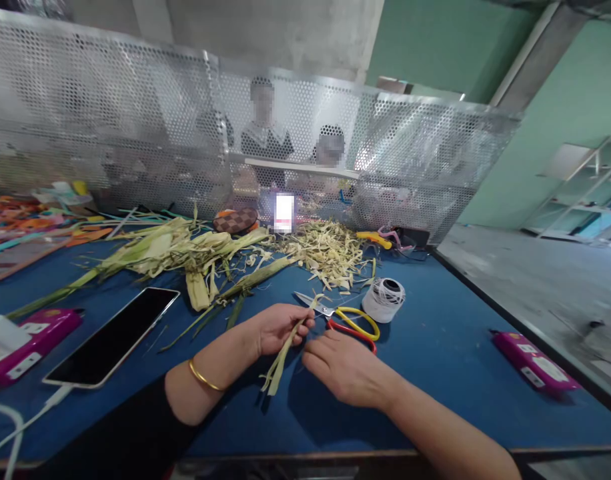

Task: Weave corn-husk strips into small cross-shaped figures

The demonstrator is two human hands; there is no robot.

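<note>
My left hand (285, 327) is closed round a thin bundle of pale green husk strips (279, 370), whose loose ends hang down toward me. Close beside it, my right hand (343, 367) has its fingers curled; whatever they may pinch is hidden. Just beyond both hands lies a pair of scissors (359, 323) with one yellow and one red handle, its blades apart. A spool of white thread (384, 301) stands to the right of the scissors.
Behind my hands are long husks (160, 250) and a heap of husk scraps (330, 253). A phone (115, 337) on a cable lies left, near a magenta power strip (45, 337). Another magenta strip (533, 363) is right. A perforated metal screen (295, 133) bounds the blue table (425, 413).
</note>
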